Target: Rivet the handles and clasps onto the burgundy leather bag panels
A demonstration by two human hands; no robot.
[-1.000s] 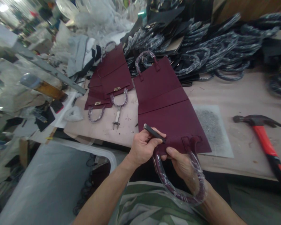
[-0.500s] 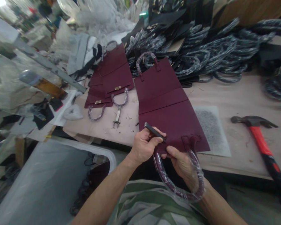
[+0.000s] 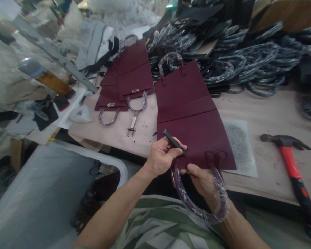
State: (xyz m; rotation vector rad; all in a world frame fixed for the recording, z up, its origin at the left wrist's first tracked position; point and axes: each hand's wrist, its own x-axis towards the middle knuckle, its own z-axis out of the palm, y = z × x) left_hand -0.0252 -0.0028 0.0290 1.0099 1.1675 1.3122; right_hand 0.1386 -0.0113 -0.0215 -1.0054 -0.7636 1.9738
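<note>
Between the thumb and fingers of my left hand [image 3: 162, 156] is a slim dark bar-shaped tool [image 3: 173, 141], tilted, its lower end at the burgundy bag panel [image 3: 188, 133] near the front edge. My right hand [image 3: 202, 178] reaches through the plastic-wrapped handle [image 3: 189, 201] and pinches that edge, thumb on top and fingers underneath. The handle hangs toward my body over the table edge. Flat on the table, the panel has a crease across its middle and a second wrapped handle [image 3: 170, 55] at its far end.
Right of the panel lie a speckled pale sheet [image 3: 240, 147] and a red-and-black claw hammer [image 3: 291, 164]. More burgundy bag panels [image 3: 134, 77] and a small metal tool [image 3: 133, 123] lie left. Black wrapped handles [image 3: 261, 57] are piled behind. A translucent bin [image 3: 54, 183] stands lower left.
My view has shifted slightly, so the table things appear displaced. Both hands keep their grips, and the tool's lower end remains near the panel's front edge.
</note>
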